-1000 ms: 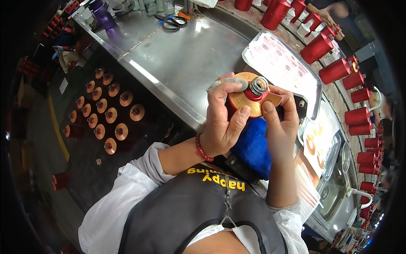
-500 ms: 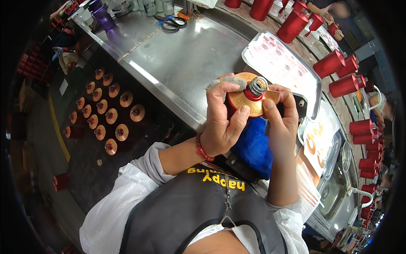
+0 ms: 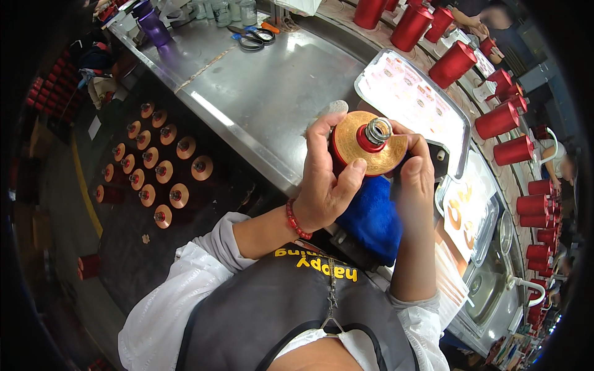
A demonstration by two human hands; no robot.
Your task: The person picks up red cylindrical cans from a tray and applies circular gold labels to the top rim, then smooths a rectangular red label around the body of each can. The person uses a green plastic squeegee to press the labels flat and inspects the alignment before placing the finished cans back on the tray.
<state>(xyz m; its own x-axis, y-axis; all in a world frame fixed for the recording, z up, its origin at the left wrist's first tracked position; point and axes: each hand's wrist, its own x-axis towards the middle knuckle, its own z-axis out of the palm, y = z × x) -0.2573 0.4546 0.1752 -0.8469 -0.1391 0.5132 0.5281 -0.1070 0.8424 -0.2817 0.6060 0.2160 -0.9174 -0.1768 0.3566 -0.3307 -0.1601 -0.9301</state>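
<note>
A red bottle (image 3: pixel 370 143) with a gold disc-shaped shoulder and a silver cap is held up in front of me, seen from above. My left hand (image 3: pixel 326 176) wraps round its left side, thumb lying against the gold rim. My right hand (image 3: pixel 418 176) grips it from the right, fingers curled over the far edge. A blue cloth (image 3: pixel 373 221) hangs below the bottle, between my wrists. A red bead bracelet (image 3: pixel 296 221) circles my left wrist.
A steel worktable (image 3: pixel 272 93) lies ahead with scissors (image 3: pixel 250 37) and a purple cup (image 3: pixel 154 28). A white tray of labels (image 3: pixel 413 102) sits right of the bottle. Several red bottles (image 3: pixel 498 120) line the far edge. More gold-topped bottles (image 3: pixel 162 173) stand on the floor at left. A steel sink (image 3: pixel 489 284) is lower right.
The bottle and both hands have stayed almost in place; my left thumb has shifted slightly along the gold rim.
</note>
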